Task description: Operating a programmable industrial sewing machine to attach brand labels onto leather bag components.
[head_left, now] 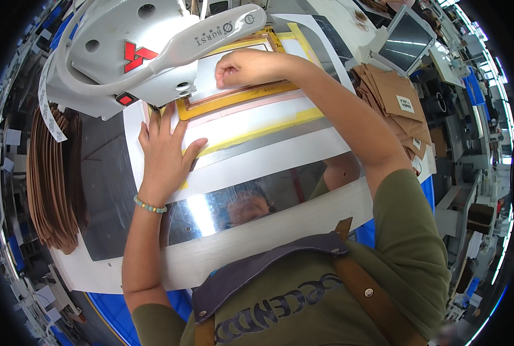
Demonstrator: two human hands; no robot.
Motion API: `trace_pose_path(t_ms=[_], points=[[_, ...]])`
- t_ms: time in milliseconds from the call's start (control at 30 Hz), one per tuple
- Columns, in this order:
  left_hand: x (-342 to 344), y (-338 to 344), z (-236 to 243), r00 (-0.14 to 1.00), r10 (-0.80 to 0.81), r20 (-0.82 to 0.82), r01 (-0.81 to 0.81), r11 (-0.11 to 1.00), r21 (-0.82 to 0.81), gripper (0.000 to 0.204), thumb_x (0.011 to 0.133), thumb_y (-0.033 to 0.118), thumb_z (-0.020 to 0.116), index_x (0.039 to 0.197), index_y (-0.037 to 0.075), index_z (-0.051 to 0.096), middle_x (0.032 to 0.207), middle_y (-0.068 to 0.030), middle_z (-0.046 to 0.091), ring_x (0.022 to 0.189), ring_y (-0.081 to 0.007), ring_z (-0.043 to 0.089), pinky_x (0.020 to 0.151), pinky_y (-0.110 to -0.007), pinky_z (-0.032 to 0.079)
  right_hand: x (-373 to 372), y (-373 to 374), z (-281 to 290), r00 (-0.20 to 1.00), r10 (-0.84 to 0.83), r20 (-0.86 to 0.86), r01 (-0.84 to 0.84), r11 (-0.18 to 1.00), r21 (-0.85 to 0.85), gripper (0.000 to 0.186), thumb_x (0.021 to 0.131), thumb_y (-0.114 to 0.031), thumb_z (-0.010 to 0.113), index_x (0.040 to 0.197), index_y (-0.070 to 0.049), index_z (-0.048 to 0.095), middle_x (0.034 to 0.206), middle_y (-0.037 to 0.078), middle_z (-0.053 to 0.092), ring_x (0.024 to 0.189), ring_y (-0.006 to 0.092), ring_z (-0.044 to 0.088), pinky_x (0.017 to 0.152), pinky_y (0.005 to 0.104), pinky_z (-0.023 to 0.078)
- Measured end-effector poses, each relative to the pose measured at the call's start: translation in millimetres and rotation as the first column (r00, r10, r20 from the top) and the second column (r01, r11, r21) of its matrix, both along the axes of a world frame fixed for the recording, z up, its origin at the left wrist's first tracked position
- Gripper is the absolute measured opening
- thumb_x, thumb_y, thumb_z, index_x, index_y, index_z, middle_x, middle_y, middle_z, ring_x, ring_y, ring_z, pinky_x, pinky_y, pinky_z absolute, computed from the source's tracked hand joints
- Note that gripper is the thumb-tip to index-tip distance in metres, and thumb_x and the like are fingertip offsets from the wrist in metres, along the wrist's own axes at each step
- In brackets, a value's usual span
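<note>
Frame [239, 100], yellow with a brown inner border, lying on layered sheets upon the worktop [274, 226], its left end close to the white machine [110, 52]. My right grip [249, 68] is narrow, curled in above the white area within the frame; whether anything is held between its tips I cannot tell. My left grip [163, 151] is wide, palm down and spread on the sheets, its foremost tips near the machine and its forefinger at the frame's lower left corner, where contact cannot be made out. A bead bracelet [150, 205] circles my left wrist. Yellow tape [257, 136] crosses the layers on my side of the frame, and a white sheet [257, 169] extends below it, over a glossy plate [291, 193]. A pale grey wand [211, 37] with a looped cable passes in front of the machine. Brown strips [49, 184] stand stacked at far left; brown pieces [389, 104] lie piled at right, near a screen [404, 43] on its stand.
</note>
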State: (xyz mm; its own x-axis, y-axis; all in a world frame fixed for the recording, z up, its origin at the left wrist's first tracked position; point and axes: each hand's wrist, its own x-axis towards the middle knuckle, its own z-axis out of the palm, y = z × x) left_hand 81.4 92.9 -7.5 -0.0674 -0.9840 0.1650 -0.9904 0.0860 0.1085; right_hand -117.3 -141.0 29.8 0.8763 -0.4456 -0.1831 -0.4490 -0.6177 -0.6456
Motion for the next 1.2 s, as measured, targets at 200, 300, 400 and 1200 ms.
trace_pose_path(t_ms=[200, 300, 400, 1200], points=[[0.4, 0.5, -1.2, 1.000, 0.004, 0.018, -0.003, 1.000, -0.011, 0.064, 0.105, 0.050, 0.056, 0.149, 0.005, 0.057, 0.168, -0.0197, 0.035, 0.156, -0.0433, 0.026, 0.124, -0.065, 0.017, 30.7, 12.7, -8.4, 0.995, 0.026, 0.095, -0.029, 0.999, 0.029, 0.039, 0.102, -0.042, 0.065, 0.105, -0.005, 0.077, 0.087, 0.011, 0.074, 0.085, 0.0224, 0.067, 0.080, 0.0379, 0.052], [0.4, 0.1, -1.4, 1.000, -0.002, 0.015, 0.002, 1.000, -0.025, 0.064, 0.105, 0.050, 0.056, 0.150, 0.005, 0.057, 0.169, -0.0186, 0.035, 0.156, -0.0431, 0.026, 0.125, -0.065, 0.018, 41.1, 20.5, -4.5, 0.998, 0.060, -0.034, -0.058, 0.996, 0.068, 0.046, 0.104, -0.045, 0.064, 0.105, 0.000, 0.075, 0.109, 0.012, 0.068, 0.096, 0.0273, 0.065, 0.089, 0.0382, 0.050], [0.6, -0.3, -1.1, 1.000, -0.003, 0.024, 0.004, 0.999, -0.032, 0.064, 0.105, 0.049, 0.057, 0.151, 0.005, 0.056, 0.169, -0.0182, 0.035, 0.156, -0.0430, 0.026, 0.125, -0.065, 0.017, 44.8, 23.8, 1.0, 0.992, 0.080, -0.101, -0.081, 0.997, -0.008, 0.049, 0.102, -0.047, 0.065, 0.102, 0.002, 0.074, 0.110, 0.013, 0.066, 0.096, 0.0281, 0.064, 0.089, 0.0388, 0.049], [0.4, -0.4, -1.2, 0.999, 0.016, 0.032, -0.016, 1.000, 0.004, 0.065, 0.105, 0.050, 0.057, 0.151, 0.004, 0.055, 0.170, -0.0187, 0.034, 0.157, -0.0430, 0.025, 0.125, -0.065, 0.017, -31.2, -17.0, 16.2, 0.986, -0.147, 0.082, 0.150, 0.988, -0.030, 0.013, 0.102, -0.024, 0.067, 0.099, -0.012, 0.072, 0.069, -0.001, 0.060, 0.068, 0.0107, 0.056, 0.066, 0.0306, 0.045]])
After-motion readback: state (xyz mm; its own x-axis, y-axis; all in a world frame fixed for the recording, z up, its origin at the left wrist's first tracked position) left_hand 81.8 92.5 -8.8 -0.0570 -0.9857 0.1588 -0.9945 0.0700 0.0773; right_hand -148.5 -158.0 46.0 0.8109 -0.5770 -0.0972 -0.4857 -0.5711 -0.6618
